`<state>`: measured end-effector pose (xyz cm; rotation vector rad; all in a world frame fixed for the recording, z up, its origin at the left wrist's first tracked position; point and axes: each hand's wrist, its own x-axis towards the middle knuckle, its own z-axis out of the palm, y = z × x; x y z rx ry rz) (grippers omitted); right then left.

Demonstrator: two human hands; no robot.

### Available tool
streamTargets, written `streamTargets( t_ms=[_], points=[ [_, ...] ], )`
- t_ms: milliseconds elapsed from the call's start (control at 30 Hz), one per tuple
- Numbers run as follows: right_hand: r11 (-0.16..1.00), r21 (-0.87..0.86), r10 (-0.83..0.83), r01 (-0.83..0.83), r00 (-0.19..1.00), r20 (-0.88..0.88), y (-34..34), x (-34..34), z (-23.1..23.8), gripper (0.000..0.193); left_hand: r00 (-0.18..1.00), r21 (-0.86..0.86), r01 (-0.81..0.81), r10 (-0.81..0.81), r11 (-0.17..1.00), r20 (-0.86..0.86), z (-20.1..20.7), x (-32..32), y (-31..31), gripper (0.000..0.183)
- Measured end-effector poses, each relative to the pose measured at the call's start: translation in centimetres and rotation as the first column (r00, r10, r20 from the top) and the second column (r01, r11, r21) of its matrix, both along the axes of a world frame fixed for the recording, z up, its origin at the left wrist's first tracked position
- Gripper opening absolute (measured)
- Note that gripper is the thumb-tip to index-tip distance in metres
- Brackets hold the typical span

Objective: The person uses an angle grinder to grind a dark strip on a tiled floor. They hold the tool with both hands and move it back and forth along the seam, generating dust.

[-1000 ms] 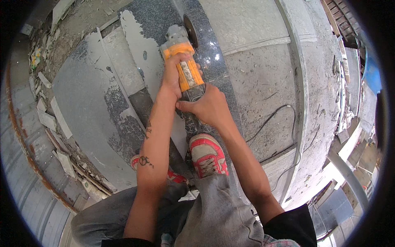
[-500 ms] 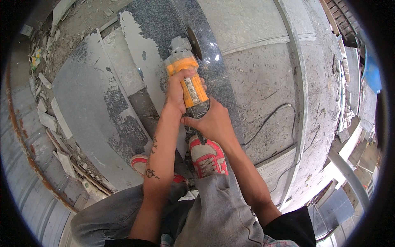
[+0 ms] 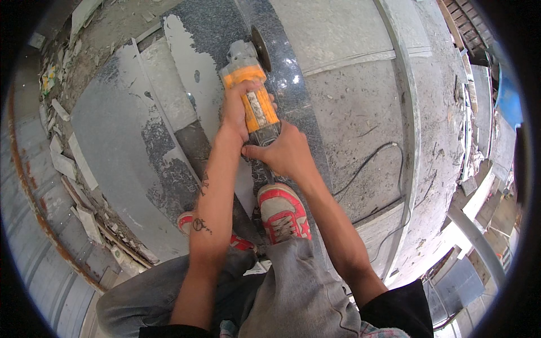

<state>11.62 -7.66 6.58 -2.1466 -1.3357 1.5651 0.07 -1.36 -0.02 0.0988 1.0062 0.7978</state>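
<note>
An orange and grey angle grinder (image 3: 260,111) lies between my two hands, its head pointing away from me. My left hand (image 3: 236,110) wraps round the orange body. Farther back, my right hand (image 3: 287,149) grips the dark rear end, the thumb reaching across toward my left wrist. The cutting disc (image 3: 261,49) stands on edge at the right of the head, over a dark polished stone slab (image 3: 284,73); I cannot tell whether it touches the stone. Pale dust covers part of the neighbouring dark slab (image 3: 211,34).
My red and white shoe (image 3: 282,211) rests on the slab just behind the grinder. A black cable (image 3: 360,169) curls over the dusty ground at right. A long grey rail (image 3: 408,107) runs along the right side. Broken stone pieces (image 3: 65,163) line the left edge.
The grinder and both hands have shifted a little away from me and to the left, along the slab. The grip of both hands stays the same.
</note>
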Motion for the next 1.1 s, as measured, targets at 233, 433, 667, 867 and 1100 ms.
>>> streamTargets(
  t_ms=[233,433,667,867,1100],
  points=[
    [0.999,0.028,-0.033,0.033,0.999,-0.014,-2.7,0.6,0.2,0.059,0.999,-0.047,-0.023,0.025,0.999,0.035,0.1,0.7,-2.7,0.04],
    [0.999,-0.001,-0.036,0.036,0.999,0.0,-2.8,0.5,0.5,0.059,1.0,-0.012,-0.007,0.007,1.0,0.001,0.2,0.7,-2.9,0.042],
    [0.998,-0.005,-0.058,0.058,0.998,-0.021,-3.4,0.6,0.2,0.058,0.999,-0.042,-0.029,0.031,0.999,0.045,0.7,0.9,-3.3,0.04],
    [0.999,0.038,-0.034,0.035,0.999,-0.031,-1.0,0.2,0.1,0.062,1.0,0.011,0.013,-0.013,1.0,0.006,-0.2,0.3,-0.9,0.044],
    [1.0,-0.004,-0.02,0.02,1.0,0.008,0.0,0.2,-0.2,0.063,1.0,0.01,-0.008,0.008,1.0,-0.009,-0.3,0.2,0.0,0.035]
  ],
)
